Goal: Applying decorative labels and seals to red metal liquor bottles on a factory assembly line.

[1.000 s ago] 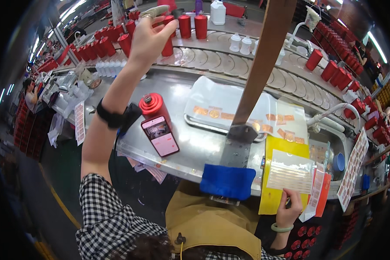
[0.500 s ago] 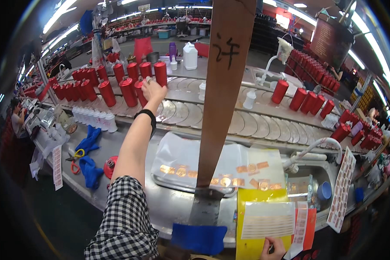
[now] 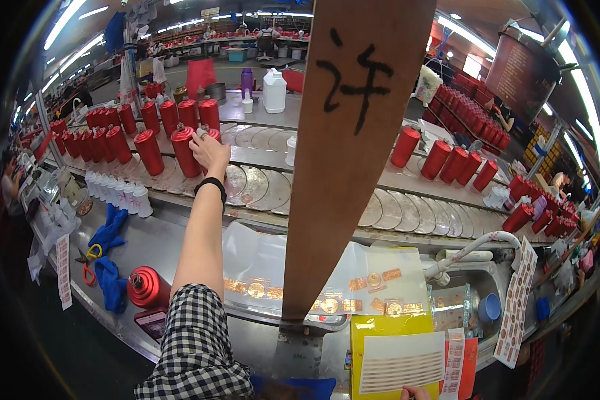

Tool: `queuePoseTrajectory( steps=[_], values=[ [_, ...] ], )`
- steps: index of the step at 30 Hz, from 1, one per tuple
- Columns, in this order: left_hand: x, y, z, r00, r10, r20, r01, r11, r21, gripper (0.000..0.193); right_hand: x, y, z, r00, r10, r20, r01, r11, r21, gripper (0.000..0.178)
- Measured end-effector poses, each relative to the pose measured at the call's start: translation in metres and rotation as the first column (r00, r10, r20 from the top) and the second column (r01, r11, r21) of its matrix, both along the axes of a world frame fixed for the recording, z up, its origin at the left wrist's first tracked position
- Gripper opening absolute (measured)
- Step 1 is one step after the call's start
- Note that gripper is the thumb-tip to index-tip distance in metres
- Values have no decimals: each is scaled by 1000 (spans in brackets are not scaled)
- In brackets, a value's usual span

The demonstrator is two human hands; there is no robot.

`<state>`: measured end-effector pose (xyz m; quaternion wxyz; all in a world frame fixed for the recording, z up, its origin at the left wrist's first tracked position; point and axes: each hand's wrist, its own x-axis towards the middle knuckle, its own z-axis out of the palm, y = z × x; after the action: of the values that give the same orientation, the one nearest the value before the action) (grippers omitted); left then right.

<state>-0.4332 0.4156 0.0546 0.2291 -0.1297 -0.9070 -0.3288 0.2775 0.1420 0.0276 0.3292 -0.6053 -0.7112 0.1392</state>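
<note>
My left hand [image 3: 211,152] reaches over the conveyor with fingers curled around the upper part of a red bottle [image 3: 213,133], most of which it hides. Beside its fingers stands another red bottle [image 3: 185,153]. My right hand [image 3: 415,394] shows only at the lower edge, fingers bent together at the bottom of a white sheet with brown stripes [image 3: 401,363]. Whatever lies between those fingers is hidden. Under that sheet is a yellow folder [image 3: 387,325]. Clear sheets with gold labels [image 3: 373,279] lie on the steel bench beyond.
A wooden post [image 3: 353,153] crosses the view between my hands. Left of my forearm are a red bottle [image 3: 148,288], a phone [image 3: 152,325], scissors [image 3: 90,257] and blue cloths [image 3: 110,277]. White bottles [image 3: 123,192] line the bench. A sink with a blue cup [image 3: 489,307] is at right.
The view has shifted, so most things sit further left. My left hand has come slightly nearer, still at the bottles. More of the red bottle beside my forearm shows, and the phone is visible.
</note>
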Motion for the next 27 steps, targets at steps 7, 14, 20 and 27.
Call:
queuePoseTrajectory(
  steps=[7, 14, 20, 27],
  values=[
    [15, 18, -6, 981, -189, -34, 191, 981, 41, 78, -7, -1, -4, 999, 25, -41, -25, 1000, -14, 10],
    [73, 16, 48, 921, -269, 281, 213, 953, 216, 82, -22, -13, 8, 989, 124, -84, -121, 992, 39, 10],
    [134, -52, 185, 856, -495, 147, 457, 859, 231, 94, -15, -34, 21, 958, 225, -177, -209, 972, 104, 9],
    [211, -241, 299, 737, -676, 10, 663, 726, 181, 84, -12, -54, 28, 901, 409, -144, -393, 911, 127, 8]
  ],
)
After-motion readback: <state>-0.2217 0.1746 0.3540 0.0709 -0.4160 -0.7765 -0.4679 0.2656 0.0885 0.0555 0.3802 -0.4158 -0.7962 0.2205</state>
